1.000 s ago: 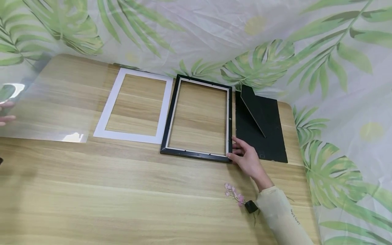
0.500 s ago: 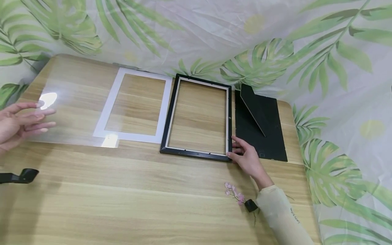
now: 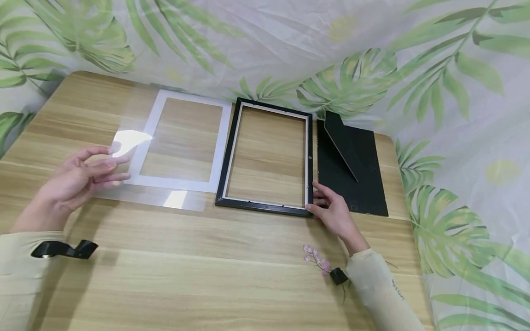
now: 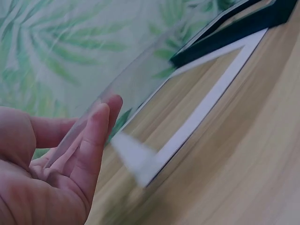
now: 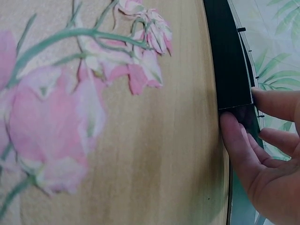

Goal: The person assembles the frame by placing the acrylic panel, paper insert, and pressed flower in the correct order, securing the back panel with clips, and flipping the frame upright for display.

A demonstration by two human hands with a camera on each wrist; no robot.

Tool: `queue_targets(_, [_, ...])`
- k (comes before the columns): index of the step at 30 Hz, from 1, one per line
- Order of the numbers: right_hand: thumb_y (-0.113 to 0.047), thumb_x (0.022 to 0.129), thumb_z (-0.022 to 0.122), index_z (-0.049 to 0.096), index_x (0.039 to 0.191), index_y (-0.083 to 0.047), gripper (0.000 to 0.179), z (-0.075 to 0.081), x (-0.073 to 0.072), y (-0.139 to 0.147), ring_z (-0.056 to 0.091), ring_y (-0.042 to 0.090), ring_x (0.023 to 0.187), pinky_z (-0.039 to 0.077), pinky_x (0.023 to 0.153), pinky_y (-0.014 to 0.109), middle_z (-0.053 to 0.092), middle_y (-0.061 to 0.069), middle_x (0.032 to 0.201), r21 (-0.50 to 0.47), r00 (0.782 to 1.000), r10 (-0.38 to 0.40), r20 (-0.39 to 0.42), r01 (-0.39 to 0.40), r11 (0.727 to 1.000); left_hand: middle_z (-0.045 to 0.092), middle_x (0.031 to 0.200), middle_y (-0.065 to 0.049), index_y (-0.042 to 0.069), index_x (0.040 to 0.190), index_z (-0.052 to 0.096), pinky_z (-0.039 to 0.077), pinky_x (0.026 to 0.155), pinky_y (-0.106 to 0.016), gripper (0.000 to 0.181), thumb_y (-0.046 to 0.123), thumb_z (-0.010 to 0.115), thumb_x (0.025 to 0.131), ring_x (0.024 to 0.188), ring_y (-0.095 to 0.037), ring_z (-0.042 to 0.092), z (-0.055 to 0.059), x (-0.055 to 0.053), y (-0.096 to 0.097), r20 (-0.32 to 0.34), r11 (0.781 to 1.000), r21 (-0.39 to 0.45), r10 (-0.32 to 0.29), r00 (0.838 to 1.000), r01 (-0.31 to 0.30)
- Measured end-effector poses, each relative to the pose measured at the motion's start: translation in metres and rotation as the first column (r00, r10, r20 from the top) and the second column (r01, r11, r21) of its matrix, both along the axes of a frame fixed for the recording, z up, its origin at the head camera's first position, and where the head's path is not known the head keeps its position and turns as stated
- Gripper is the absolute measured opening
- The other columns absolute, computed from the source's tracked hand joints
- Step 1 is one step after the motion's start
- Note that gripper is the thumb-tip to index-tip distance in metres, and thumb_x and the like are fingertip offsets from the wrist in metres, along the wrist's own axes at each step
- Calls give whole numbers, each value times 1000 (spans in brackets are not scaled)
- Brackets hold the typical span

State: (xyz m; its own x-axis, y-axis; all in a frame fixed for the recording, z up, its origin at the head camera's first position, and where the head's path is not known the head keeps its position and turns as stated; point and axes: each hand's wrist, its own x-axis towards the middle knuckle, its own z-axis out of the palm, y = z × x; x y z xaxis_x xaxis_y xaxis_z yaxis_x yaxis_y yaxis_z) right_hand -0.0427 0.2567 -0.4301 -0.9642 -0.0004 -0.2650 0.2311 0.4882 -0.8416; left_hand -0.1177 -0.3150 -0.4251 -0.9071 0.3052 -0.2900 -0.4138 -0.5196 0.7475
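Fingers [image 4: 91, 150] of the left hand [image 3: 78, 179] are bent a little, and between them and the thumb they pinch the edge of a clear sheet [image 3: 175, 199]. This sheet is held tilted above the table [image 3: 207, 285], and in the head view it overlaps a white mat [image 3: 222, 142], which lies flat and shows through it. Just beside the mat lies a black frame [image 3: 265, 207], with a pale inner edge. At its near right corner is the right hand [image 3: 333, 214]: the thumb and fingers are bent around this corner and hold it, with only a narrow gap between them. To the right of the frame lies a black backing board [image 3: 370, 172], its stand leg [image 3: 340, 142] raised at an angle. Near the right sleeve [image 3: 377, 285] there is a pink flower sprig [image 3: 317, 260] on the table. Behind everything hangs a leaf-printed cloth [image 3: 281, 41].
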Motion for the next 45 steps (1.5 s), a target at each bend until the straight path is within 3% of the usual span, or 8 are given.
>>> queue_targets(5, [-1, 89, 75, 47, 150, -11, 68, 0, -1, -1, 61, 31, 105, 60, 70, 32, 56, 20, 129, 5, 1000, 2, 3, -2, 1000, 71, 110, -21, 6, 119, 52, 60, 71, -39, 31, -17, 43, 100, 86, -39, 73, -2, 2, 33, -9, 997, 56, -44, 999, 44])
queue_targets(14, [-2, 90, 74, 46, 151, -12, 68, -1, 0, 1, 60, 31, 107, 60, 71, 31, 55, 20, 131, 2, 1000, -8, 16, 8, 1000, 65, 102, -16, 3, 123, 44, 60, 74, -34, 33, -15, 54, 96, 84, -34, 74, 1, 7, 99, 18, 998, -27, -60, 998, 60])
queue_targets(20, [-1, 90, 74, 45, 152, -11, 69, 0, 1, 0, 59, 31, 107, 60, 71, 31, 54, 21, 133, -18, 999, -16, 31, 17, 1000, 74, 106, -11, 3, 126, 36, 60, 74, -32, 36, -10, 55, 98, 83, -31, 74, 5, 7, 139, 30, 993, -63, -95, 995, 97])
queue_targets(29, [6, 91, 69, 42, 150, 2, 65, 33, 6, -16, 58, 37, 107, 60, 76, 43, 53, 29, 130, -18, 1000, 11, 19, -11, 1000, 74, 110, -10, 2, 126, 36, 60, 74, -33, 33, -10, 51, 100, 84, -30, 74, 4, 8, 184, 54, 989, -70, -128, 990, 132])
queue_targets(33, [6, 91, 69, 43, 150, 2, 64, 36, 8, -18, 58, 36, 106, 60, 78, 48, 53, 29, 129, -24, 1000, 7, 14, -7, 1000, 66, 125, -19, 3, 129, 35, 59, 76, -33, 36, -11, 50, 100, 87, -29, 74, 1, 7, 198, 65, 985, -106, -131, 989, 137])
queue_targets(39, [2, 90, 72, 45, 151, -6, 67, 8, 3, -4, 59, 33, 106, 61, 75, 44, 54, 24, 131, -44, 1000, -9, 9, 9, 999, 43, 147, -30, 3, 133, 31, 58, 80, -34, 40, -11, 48, 100, 88, -28, 74, -3, 1, 217, 79, 983, -136, -110, 991, 120])
queue_targets(41, [0, 90, 73, 46, 151, -10, 67, -3, 1, 2, 59, 32, 106, 61, 74, 40, 54, 22, 131, -48, 1000, -10, 2, 11, 999, 42, 148, -31, 3, 131, 30, 58, 81, -34, 39, -12, 48, 100, 88, -28, 74, -3, -1, 223, 78, 984, -136, -105, 991, 115])
queue_targets(45, [-1, 90, 74, 48, 150, -13, 66, -4, 1, 3, 60, 30, 104, 61, 71, 35, 55, 19, 129, -46, 1000, -7, -9, 7, 999, 42, 148, -31, 6, 125, 32, 58, 82, -34, 34, -11, 48, 100, 88, -28, 74, -2, -4, 231, 73, 983, -145, -102, 992, 112])
